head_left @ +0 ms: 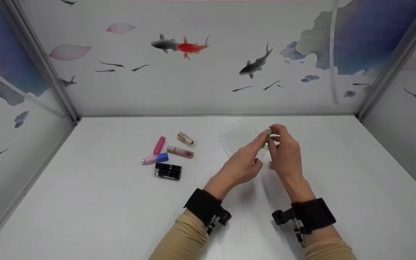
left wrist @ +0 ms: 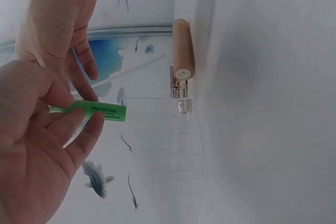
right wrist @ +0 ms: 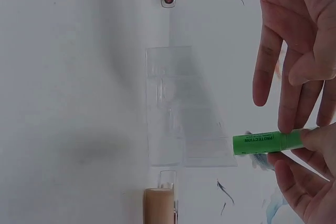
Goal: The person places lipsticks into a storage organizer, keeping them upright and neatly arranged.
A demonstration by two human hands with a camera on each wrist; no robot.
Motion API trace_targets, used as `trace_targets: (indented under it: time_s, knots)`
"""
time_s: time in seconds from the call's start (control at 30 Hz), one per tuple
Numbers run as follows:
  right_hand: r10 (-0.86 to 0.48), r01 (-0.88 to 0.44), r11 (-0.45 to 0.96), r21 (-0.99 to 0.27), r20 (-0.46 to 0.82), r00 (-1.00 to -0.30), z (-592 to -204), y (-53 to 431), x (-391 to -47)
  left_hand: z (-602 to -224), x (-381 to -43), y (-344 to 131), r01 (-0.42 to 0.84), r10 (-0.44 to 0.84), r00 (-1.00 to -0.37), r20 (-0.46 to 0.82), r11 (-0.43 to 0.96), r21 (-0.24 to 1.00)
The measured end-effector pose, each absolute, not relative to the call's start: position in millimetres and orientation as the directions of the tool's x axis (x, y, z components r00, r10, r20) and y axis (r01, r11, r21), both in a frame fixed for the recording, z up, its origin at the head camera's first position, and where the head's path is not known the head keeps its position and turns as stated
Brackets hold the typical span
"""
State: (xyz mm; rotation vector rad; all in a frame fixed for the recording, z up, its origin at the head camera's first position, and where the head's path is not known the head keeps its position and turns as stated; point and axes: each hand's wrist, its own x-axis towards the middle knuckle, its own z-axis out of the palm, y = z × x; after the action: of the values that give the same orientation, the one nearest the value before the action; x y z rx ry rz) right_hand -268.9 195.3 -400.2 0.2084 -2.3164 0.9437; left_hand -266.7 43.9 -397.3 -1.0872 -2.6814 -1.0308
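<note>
A slim green lip balm (left wrist: 109,110) printed PROTECTION stands roughly upright in the air, its plain green end downward. My left hand (head_left: 242,162) pinches its upper part between the fingers in the left wrist view. From the other side, my right hand (right wrist: 312,174) grips the same upper end with curled fingers. The fingertips of both hands meet there, hiding most of the tip. Behind and below the hands lies a clear plastic organizer (right wrist: 168,106) with stepped compartments. Beside it are a tan tube (left wrist: 184,51) and a gold-and-clear lipstick (left wrist: 179,85).
Left of the hands lie a bright pink lipstick (head_left: 159,145), a gold lipstick (head_left: 187,139), a pink gloss tube (head_left: 180,151), a pink-and-blue lipstick (head_left: 155,159) and two black lipsticks (head_left: 168,171). Printed panels with fish, such as the back wall (head_left: 200,86), enclose the white table (head_left: 103,209).
</note>
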Motion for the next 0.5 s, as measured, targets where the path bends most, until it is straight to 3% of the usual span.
trace_targets:
  time_s: [0.5]
  knots:
    - [0.074,-0.316,0.751,-0.580,0.549,-0.832,-407.9,199.4,-272.6,-413.6,-272.1,46.0,0.610,0.634,-0.746,0.204,0.527,0.591]
